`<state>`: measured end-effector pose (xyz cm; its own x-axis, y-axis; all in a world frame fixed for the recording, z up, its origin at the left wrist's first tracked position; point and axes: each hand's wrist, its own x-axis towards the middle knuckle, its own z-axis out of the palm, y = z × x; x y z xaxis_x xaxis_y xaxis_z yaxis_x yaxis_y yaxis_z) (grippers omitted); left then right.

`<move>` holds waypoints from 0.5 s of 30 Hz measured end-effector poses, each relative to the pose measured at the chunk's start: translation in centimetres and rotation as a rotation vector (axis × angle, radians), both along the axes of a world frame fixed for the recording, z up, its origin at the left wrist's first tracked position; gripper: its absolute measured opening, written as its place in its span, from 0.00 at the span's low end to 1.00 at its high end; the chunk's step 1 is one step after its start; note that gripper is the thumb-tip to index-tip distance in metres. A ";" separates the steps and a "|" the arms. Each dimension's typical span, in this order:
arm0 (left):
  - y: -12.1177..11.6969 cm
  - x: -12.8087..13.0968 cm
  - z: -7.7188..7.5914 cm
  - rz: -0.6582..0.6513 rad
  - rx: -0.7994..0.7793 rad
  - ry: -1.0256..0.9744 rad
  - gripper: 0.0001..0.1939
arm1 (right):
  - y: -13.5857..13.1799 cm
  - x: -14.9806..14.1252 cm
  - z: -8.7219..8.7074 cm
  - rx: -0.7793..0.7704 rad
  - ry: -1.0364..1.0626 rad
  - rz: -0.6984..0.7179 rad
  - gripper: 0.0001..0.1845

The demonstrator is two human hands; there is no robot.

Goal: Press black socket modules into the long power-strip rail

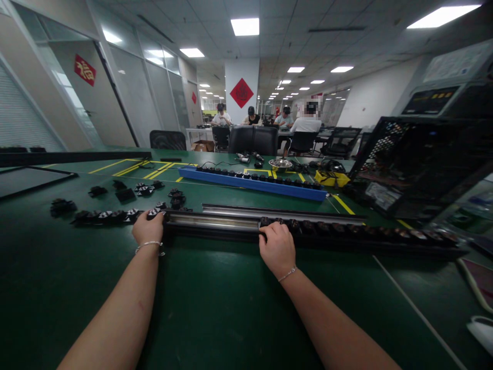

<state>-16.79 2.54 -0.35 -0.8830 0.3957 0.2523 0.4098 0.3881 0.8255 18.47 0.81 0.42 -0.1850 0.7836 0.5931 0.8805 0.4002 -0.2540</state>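
Note:
A long black rail [215, 235] with a shiny metal channel lies across the green table in front of me. My left hand [148, 228] is closed at the rail's left end, its fingers round a small black module [157, 210]. My right hand [278, 245] curls over the rail's middle, thumb and fingers at the first of a row of black modules [323, 227] that fills the right part. Its fingertips partly hide that module. Left of the rail, a line of similar black and silver modules [103, 217] continues from my left hand.
Behind the rail lie a second metal strip [277, 213] and a blue tray [254, 188] holding more modules. Loose black pieces [125, 194] are scattered at left. At right stand an open black case [416, 164] and a yellow bin [332, 178]. Several people sit at a far table.

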 end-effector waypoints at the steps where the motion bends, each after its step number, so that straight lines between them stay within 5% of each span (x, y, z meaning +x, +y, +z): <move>1: 0.0 0.0 0.0 0.012 0.010 0.000 0.24 | 0.0 0.0 0.0 -0.001 -0.002 -0.002 0.07; 15: 0.5 -2.3 -1.3 0.066 0.050 0.019 0.26 | 0.0 0.0 0.1 -0.007 -0.015 -0.005 0.06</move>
